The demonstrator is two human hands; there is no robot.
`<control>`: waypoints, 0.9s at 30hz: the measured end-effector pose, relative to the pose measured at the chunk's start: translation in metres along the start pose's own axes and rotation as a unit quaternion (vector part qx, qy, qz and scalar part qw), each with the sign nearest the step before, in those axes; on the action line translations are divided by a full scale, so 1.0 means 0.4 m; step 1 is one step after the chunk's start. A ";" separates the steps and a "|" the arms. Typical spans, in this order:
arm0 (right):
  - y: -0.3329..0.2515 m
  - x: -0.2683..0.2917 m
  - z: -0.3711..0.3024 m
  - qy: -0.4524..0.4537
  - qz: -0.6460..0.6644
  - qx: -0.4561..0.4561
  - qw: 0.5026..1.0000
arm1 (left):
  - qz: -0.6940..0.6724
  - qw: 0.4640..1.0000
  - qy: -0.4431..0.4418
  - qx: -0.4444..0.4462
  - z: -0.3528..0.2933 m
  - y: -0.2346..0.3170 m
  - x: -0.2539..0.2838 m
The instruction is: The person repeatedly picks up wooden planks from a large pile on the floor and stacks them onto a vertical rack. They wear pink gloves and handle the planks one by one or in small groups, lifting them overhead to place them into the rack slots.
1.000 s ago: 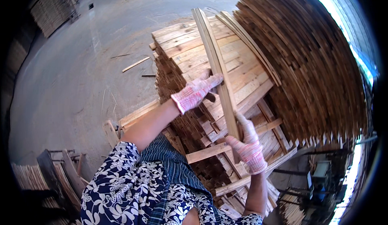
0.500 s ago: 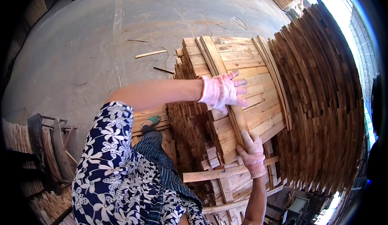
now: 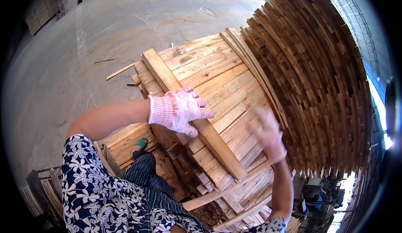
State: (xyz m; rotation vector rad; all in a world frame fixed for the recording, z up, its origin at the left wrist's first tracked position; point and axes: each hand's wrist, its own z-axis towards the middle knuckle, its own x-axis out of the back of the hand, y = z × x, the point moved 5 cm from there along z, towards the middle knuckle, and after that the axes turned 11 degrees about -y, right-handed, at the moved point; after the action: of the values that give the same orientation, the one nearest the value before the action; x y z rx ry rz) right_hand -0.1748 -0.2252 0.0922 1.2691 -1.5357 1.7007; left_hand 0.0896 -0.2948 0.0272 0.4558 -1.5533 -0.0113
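Note:
A long wooden strip (image 3: 220, 149) lies across a row of flat boards (image 3: 209, 80) on top of a wood pile. My left hand (image 3: 182, 109), in a pink-and-white knitted glove, rests over the strip near its middle with the fingers spread; it grips nothing that I can see. To the right, my right hand (image 3: 268, 134), gloved alike, is over the boards, away from the strip. Motion blurs its fingers, so their closure is unclear. Narrow strips (image 3: 253, 63) lie side by side along the boards' right edge.
A tall stack of brown boards (image 3: 314, 78) rises close on the right. In front of the pile, a curved-looking plank (image 3: 217, 194) crosses near my body. My foot in a green shoe (image 3: 141, 143) is on lower boards at left. Loose sticks (image 3: 120, 71) lie on the concrete floor.
My right hand has let go of the strip's near end and moved off to the right. My left hand stays over the strip with fingers spread. The whole view has turned.

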 end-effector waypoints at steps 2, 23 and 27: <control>0.120 0.084 0.139 0.077 -0.155 -0.097 0.980 | -0.014 1.000 -0.003 -0.022 0.011 0.011 0.007; 0.320 0.075 0.168 0.075 -0.255 -0.133 0.955 | -0.013 0.986 0.125 -0.106 0.026 0.262 0.022; 0.270 0.029 -0.256 0.108 -0.166 -0.170 0.965 | -0.241 0.934 0.049 -0.259 0.019 0.509 -0.064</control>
State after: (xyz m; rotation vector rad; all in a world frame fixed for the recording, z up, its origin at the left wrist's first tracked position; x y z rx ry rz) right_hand -0.3024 -0.1544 0.0601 1.0526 -1.3282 1.2536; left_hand 0.0249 -0.1027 0.0610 0.3955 -1.2440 -0.7502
